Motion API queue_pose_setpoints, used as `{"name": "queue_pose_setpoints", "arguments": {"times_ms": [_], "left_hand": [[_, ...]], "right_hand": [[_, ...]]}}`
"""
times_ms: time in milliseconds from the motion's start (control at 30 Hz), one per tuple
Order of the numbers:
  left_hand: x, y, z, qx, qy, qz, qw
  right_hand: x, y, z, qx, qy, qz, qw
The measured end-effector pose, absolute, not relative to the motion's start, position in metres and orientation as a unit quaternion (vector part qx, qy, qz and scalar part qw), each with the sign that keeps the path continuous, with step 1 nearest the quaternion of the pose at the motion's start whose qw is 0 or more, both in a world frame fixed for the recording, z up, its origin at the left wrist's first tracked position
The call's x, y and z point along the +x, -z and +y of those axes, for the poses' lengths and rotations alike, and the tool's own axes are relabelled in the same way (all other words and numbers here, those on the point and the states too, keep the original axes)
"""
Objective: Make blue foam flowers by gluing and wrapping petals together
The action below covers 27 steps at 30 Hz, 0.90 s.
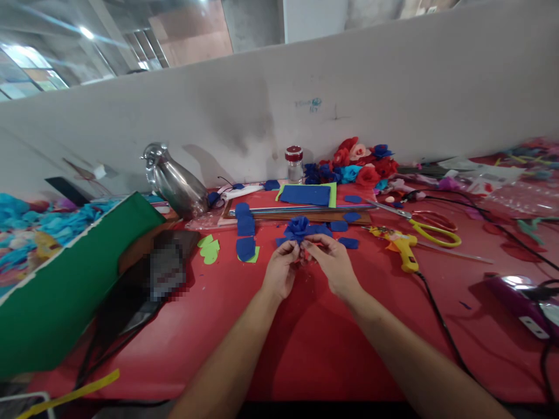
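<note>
Both of my hands meet over the middle of the red table [305, 337]. My left hand [282, 270] and my right hand [334, 265] pinch the base of a blue paper flower [300, 228], whose petals rise just above my fingertips. Loose blue petal pieces [245, 233] lie to the left of the flower, and more blue pieces [345, 230] lie to its right. A blue sheet [305, 195] on green paper rests further back.
A yellow glue gun [404, 247] with a black cord and yellow-handled scissors [430, 227] lie at right. A metal jug [177, 183], a small jar [294, 164], finished paper flowers [358, 163] and a green board [74, 279] are around.
</note>
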<state>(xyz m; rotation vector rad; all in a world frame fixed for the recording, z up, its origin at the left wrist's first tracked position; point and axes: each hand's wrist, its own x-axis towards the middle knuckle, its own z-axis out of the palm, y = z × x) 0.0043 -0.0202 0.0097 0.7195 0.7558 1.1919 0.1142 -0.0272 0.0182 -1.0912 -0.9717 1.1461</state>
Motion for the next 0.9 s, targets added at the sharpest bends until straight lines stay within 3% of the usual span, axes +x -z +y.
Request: {"name": "queue_pose_setpoints", "arguments": {"times_ms": [367, 667, 900], "left_hand": [[-0.001, -0.002, -0.016, 0.343, -0.528, 0.337, 0.700], [0.002, -0.009, -0.021, 0.331, -0.536, 0.348, 0.695], [-0.006, -0.012, -0.017, 0.252, -0.480, 0.304, 0.783]], "right_hand": [[0.122, -0.022, -0.025, -0.413, -0.599, -0.385, 0.567], [0.117, -0.018, -0.024, -0.399, -0.559, -0.405, 0.603], [0.114, -0.015, -0.027, -0.408, -0.572, -0.394, 0.592]]}}
